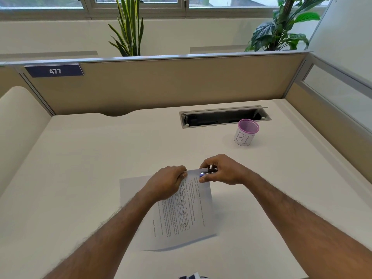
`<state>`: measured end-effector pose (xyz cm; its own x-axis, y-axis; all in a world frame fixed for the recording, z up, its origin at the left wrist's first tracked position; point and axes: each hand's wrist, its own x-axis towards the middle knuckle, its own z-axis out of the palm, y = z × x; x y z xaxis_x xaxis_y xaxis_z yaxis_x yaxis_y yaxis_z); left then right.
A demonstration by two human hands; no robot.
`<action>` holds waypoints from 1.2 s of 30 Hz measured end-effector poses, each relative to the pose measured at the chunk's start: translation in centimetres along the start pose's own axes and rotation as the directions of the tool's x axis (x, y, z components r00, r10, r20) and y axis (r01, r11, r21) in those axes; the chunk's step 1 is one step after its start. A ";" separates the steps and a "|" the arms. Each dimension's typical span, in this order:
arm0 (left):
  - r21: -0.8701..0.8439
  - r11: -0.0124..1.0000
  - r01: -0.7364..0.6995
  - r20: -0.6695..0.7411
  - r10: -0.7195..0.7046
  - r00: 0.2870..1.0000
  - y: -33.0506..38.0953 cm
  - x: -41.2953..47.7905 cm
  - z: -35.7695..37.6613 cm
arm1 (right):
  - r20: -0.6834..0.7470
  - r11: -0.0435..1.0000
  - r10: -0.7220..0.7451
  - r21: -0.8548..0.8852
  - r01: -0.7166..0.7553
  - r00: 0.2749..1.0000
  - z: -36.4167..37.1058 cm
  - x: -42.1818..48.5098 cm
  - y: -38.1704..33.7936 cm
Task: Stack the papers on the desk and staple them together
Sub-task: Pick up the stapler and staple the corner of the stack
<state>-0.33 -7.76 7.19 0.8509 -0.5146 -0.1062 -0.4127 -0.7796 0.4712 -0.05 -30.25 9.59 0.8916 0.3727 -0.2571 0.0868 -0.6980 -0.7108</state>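
A stack of printed papers [187, 214] lies on the white desk [90, 168], its far edge lifted off the surface. My left hand [167, 183] pinches that raised far edge near its middle. My right hand [219, 170] grips a small silver and black stapler [208, 171], whose jaws sit over the far right corner of the papers. Both forearms reach in from the bottom of the view, and my left arm hides part of the sheets.
A pink mesh cup [246, 132] with a white label stands at the back right. Behind it is an open cable tray [224, 117] set into the desk. Beige partition panels [171, 83] enclose the desk at the back and right.
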 end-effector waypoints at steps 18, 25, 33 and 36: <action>-0.043 0.999 0.025 -0.040 -0.027 0.999 -0.3 -0.3 -0.9 | -0.140 0.996 -0.013 0.088 0.026 0.990 0.1 -0.8 1.2; -0.143 0.988 0.060 -0.046 -0.068 0.997 -0.8 -0.8 -1.8 | -0.388 0.968 0.166 0.238 -0.075 0.907 2.4 -1.9 6.1; -0.212 0.973 0.091 -0.079 -0.110 0.991 -0.8 -1.6 -2.2 | -0.381 0.974 0.214 0.019 -0.224 0.899 8.6 -1.6 9.4; -0.233 0.966 0.109 -0.103 -0.136 0.985 -1.0 -1.8 -2.5 | -0.419 0.970 0.189 -0.062 -0.236 0.888 9.5 -1.3 9.5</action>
<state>-0.68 -5.18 9.11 0.9279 -0.3643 -0.0790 -0.2300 -0.7263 0.6478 -4.62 -31.52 -3.06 0.9944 -0.0573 -0.0889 -0.0988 -0.8030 -0.5878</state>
